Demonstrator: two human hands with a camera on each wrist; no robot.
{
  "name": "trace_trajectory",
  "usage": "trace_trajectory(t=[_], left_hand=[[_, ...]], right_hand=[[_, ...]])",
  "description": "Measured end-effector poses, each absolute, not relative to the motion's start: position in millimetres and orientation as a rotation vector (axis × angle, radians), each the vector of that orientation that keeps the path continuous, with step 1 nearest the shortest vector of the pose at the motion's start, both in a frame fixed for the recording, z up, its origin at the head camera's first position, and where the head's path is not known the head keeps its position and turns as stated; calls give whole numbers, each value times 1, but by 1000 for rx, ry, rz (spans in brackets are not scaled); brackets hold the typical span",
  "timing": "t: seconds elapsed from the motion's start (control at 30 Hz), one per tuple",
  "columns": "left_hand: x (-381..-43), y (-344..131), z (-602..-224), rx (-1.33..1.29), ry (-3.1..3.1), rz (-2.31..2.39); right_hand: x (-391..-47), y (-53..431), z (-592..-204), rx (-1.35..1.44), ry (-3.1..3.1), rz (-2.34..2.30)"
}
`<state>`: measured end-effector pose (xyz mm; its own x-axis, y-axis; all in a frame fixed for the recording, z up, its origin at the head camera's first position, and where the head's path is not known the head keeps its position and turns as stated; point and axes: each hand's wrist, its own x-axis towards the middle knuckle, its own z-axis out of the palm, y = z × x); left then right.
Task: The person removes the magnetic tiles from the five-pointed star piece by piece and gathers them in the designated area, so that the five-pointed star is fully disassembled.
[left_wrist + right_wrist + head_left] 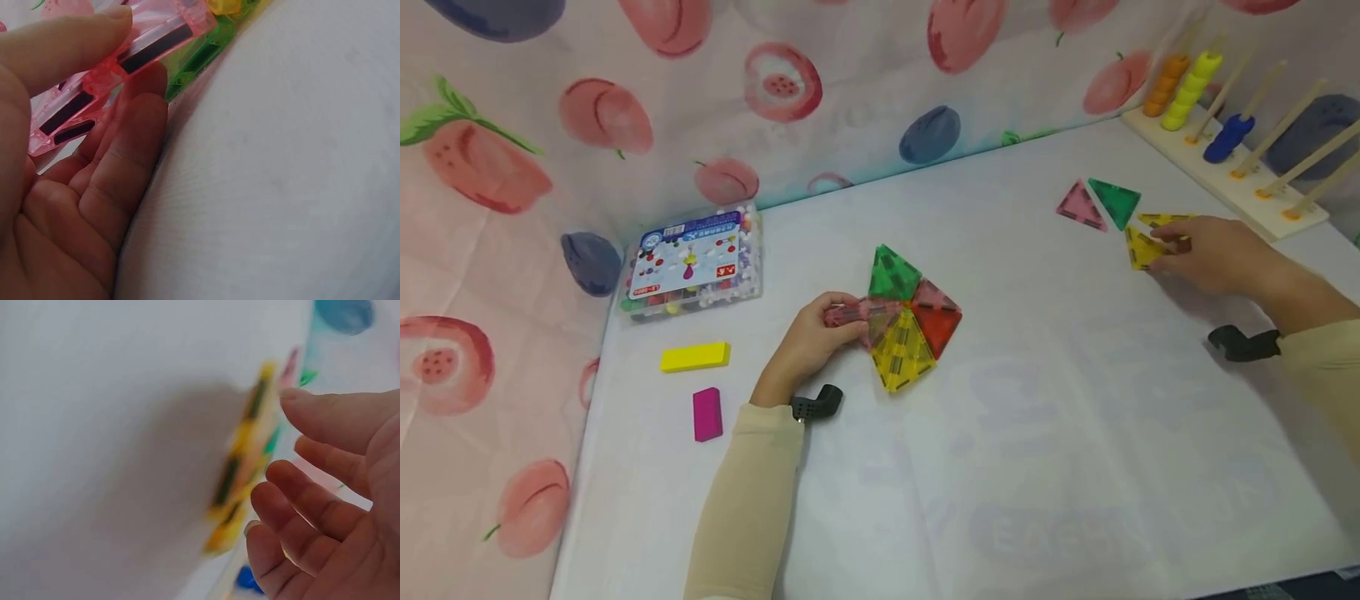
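Observation:
In the head view, translucent magnetic tiles form a fan: a green triangle (pixel 893 275), a red triangle (pixel 942 327) and yellow triangles (pixel 901 354). My left hand (pixel 815 337) pinches a pink magnetic tile (pixel 159 47) at the fan's left side, thumb on top and fingers beneath. Another pink edge shows under it. At the far right, my right hand (pixel 1225 254) is over loose yellow triangle tiles (pixel 1142 250). In the right wrist view its thumb and fingers stand apart beside a blurred yellow tile (pixel 240 450); no grip shows. Loose pink (pixel 1081 206) and green (pixel 1116 202) triangles lie just beyond.
A clear box of small beads (pixel 688 262) stands at the back left. Nearer are a yellow block (pixel 695 357) and a magenta block (pixel 707 414). A wooden peg rack (pixel 1232 171) with coloured beads is at the back right. Fruit-patterned cloth borders the table's back and left.

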<state>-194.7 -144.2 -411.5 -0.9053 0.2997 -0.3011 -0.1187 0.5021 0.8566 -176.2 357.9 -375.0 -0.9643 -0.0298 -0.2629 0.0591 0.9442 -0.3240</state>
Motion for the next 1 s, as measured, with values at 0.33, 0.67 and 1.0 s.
trace_trajectory(t=[0.33, 0.67, 1.0], left_hand=[[-194, -152, -412, 138, 2355, 1378], [-198, -146, -412, 179, 2350, 1388], [-196, -143, -410, 162, 2361, 1389]], right_hand=[[-160, 230, -352, -494, 2790, -766], [-146, 136, -375, -776, 2507, -904], [-135, 116, -378, -699, 2454, -949]])
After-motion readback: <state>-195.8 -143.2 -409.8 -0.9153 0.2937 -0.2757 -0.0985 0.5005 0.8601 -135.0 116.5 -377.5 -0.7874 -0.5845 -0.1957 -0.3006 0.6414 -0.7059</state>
